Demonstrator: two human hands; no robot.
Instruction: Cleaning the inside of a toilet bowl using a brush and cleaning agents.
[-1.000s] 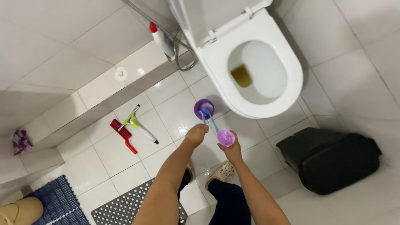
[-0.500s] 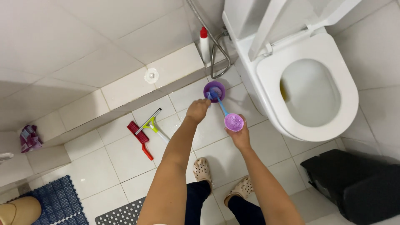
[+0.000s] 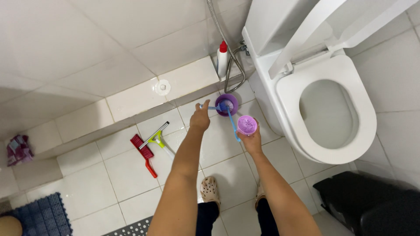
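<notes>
My left hand [image 3: 200,117] grips a short blue handle that sticks out of a round purple brush holder [image 3: 228,104], low over the floor tiles beside the toilet base. My right hand [image 3: 252,139] holds the round purple cap [image 3: 247,124] on a toilet brush. Its thin blue stem [image 3: 232,124] slants down into the holder. Both of my forearms reach forward from the bottom of the view. I cannot tell whether the holder rests on the floor. The brush head is hidden inside it.
A white toilet [image 3: 284,96] with its lid raised [image 3: 315,30] stands at the right, with a black bin [image 3: 372,201] in front of it. A white bottle with a red cap [image 3: 222,59] and a hose [image 3: 217,24] are at the wall ledge. A red brush [image 3: 144,150] and a squeegee [image 3: 158,137] lie on the tiles. My feet are in beige clogs [image 3: 210,190].
Both hands have carried the brush and holder away from the front of the toilet toward the wall, near the bottle. The yellowish water in the bowl now looks clear.
</notes>
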